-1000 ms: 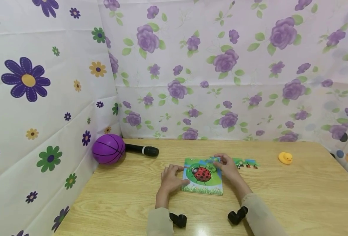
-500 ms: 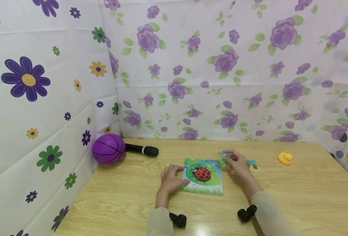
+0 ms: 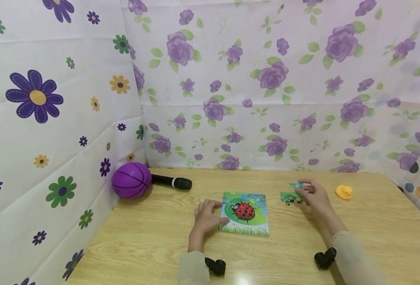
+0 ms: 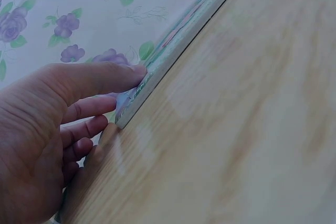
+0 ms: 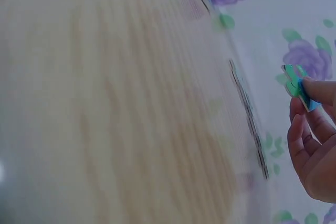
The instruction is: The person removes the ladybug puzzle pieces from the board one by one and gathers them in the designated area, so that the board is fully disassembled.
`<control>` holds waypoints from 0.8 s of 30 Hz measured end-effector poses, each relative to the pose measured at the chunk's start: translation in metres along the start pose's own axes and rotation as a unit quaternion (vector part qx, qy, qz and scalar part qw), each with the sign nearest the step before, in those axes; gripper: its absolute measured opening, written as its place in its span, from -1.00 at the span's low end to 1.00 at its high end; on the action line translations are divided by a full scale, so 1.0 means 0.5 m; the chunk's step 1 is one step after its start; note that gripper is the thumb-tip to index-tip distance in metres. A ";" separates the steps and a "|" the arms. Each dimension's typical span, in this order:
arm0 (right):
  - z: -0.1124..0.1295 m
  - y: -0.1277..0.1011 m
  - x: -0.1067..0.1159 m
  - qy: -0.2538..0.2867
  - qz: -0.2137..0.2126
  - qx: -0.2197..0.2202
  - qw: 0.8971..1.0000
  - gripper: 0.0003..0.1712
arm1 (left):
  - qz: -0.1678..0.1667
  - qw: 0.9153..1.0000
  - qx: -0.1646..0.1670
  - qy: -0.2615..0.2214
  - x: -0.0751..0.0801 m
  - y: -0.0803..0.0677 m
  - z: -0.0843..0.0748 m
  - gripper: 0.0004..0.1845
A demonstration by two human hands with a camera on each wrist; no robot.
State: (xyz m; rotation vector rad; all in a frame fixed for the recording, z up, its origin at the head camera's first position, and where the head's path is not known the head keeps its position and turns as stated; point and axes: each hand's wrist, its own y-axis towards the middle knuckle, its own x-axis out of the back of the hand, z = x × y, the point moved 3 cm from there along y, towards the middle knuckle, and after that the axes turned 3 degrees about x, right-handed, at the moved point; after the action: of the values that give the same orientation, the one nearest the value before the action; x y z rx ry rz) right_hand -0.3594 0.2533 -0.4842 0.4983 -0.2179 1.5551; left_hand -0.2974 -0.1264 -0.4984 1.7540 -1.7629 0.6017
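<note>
1. The wooden table (image 3: 142, 241) carries everything; its flat top suits a level, low approach.
2. The ladybug board (image 3: 245, 213) lies flat near the middle, in front of the person. Its upper right part shows blue and green, too small to tell how any pieces sit there.
3. The purple ball (image 3: 131, 180) and the black microphone (image 3: 171, 181) lie far to the left, well out of the way.
4. The left hand (image 3: 206, 217) rests at the board's left side, its thumb laid on the board and its fingers loosely bent, gripping nothing firmly. A light press like this should steady the board without skewing it.
5. The right hand (image 3: 313, 196) is nearly closed, thumb and fingertips pinching 1 small piece beside the row.
6. The row of puzzle pieces (image 3: 289, 196) lies on the table right of the board, partly hidden by that hand; clearance matters, as a brush could scatter it.
7. The yellow duck (image 3: 344, 192) sits to the right, apart.
8. The held piece (image 5: 294, 87), green and blue, is tilted in the right wrist view; levelling it and gripping only its edges would help.
</note>
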 end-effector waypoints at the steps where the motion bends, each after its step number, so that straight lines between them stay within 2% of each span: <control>1: -0.003 -0.003 0.009 0.002 -0.002 -0.005 1.000 -0.33 | -0.001 1.000 0.000 -0.001 -0.001 0.000 0.001 -0.43; 13: -0.057 -0.022 0.089 -0.051 -0.002 -0.070 0.996 -0.25 | -0.002 1.000 -0.006 -0.003 -0.002 -0.001 0.005 -0.43; 24: -0.099 -0.027 0.105 -0.081 0.008 -0.068 0.994 -0.34 | -0.001 1.000 -0.005 -0.012 0.003 -0.003 -0.002 -0.44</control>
State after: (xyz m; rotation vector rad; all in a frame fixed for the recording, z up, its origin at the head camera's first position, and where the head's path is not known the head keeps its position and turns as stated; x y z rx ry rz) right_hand -0.3538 0.3229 -0.5068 0.5155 -0.4500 1.5047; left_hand -0.2957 -0.1269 -0.4967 1.7622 -1.7769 0.5721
